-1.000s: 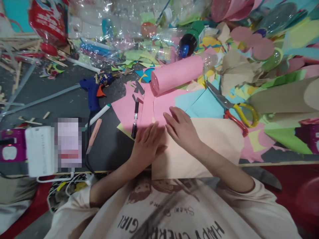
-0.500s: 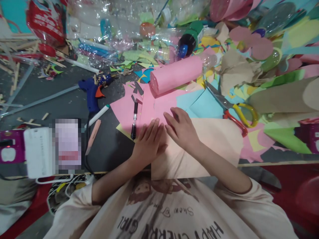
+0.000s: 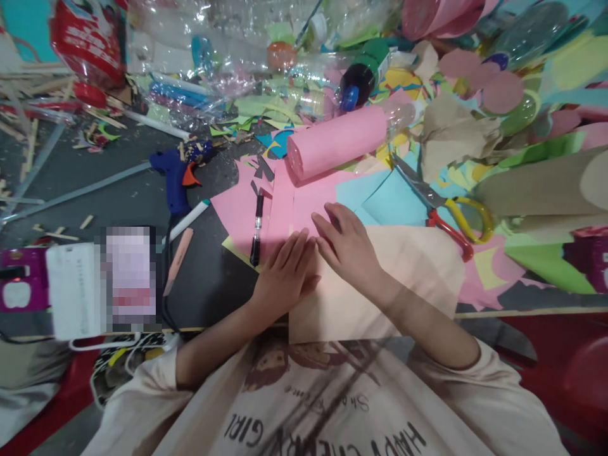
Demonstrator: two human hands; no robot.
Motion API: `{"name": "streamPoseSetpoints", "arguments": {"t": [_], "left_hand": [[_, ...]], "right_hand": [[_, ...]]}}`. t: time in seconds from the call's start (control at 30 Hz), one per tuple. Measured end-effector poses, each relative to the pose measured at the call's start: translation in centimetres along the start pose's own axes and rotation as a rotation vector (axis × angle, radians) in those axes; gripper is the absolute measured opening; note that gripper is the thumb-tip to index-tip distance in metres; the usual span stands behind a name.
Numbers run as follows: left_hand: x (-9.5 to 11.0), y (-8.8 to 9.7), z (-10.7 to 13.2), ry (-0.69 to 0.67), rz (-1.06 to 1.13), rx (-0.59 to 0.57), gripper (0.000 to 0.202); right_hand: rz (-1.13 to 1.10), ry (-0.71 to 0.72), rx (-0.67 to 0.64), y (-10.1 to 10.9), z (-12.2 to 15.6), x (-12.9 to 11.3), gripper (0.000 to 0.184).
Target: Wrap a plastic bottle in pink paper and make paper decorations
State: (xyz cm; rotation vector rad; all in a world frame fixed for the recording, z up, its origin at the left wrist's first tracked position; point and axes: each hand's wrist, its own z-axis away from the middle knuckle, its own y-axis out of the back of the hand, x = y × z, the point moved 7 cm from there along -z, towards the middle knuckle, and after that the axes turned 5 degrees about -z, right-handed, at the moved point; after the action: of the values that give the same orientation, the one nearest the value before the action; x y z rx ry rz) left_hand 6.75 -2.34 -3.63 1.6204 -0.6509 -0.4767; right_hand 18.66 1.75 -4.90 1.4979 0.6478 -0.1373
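Peach sheet [image 3: 413, 266] at near edge of table [image 3: 213, 272], pink paper [image 3: 313, 196] just beyond. Left hand [image 3: 285, 272]: open, fingers straight, laid flat, nothing gripped. Right hand [image 3: 349, 244]: loosely bent, fingers apart, nothing gripped. Black marker [image 3: 257, 231] left; scissors [image 3: 430, 199] right.

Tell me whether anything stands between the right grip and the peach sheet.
Nothing visible does: the right grip is over the peach sheet, and no object shows between them. The area directly underneath is hidden.

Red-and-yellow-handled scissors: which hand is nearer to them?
Right. The right hand is left of the scissors, with blue paper between them; the left hand is farther left, beyond the right one.
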Motion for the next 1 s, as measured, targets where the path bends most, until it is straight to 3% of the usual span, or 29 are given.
{"name": "streamPoseSetpoints", "arguments": {"t": [0.47,0.6,0.77,0.87,1.0], "left_hand": [[-0.1,0.0,-0.3,0.016,-0.01,-0.018,0.055],[0.0,0.1,-0.3,0.001,0.001,0.008,0.053],[0.0,0.0,-0.3,-0.006,0.018,0.004,0.051],[0.0,-0.2,-0.3,0.005,0.029,-0.017,0.052],[0.1,-0.2,-0.2,0.003,0.002,-0.001,0.052]], "right_hand": [[-0.023,0.004,-0.001,0.3,-0.1,0.0,0.041],[-0.117,-0.004,0.077,2.9,0.4,0.7,0.036],[0.009,-0.23,0.333,7.9,2.8,4.4,0.025],[0.017,-0.327,0.22,8.2,3.6,5.9,0.017],[0.018,-0.308,0.059,7.7,3.5,5.6,0.015]]}}
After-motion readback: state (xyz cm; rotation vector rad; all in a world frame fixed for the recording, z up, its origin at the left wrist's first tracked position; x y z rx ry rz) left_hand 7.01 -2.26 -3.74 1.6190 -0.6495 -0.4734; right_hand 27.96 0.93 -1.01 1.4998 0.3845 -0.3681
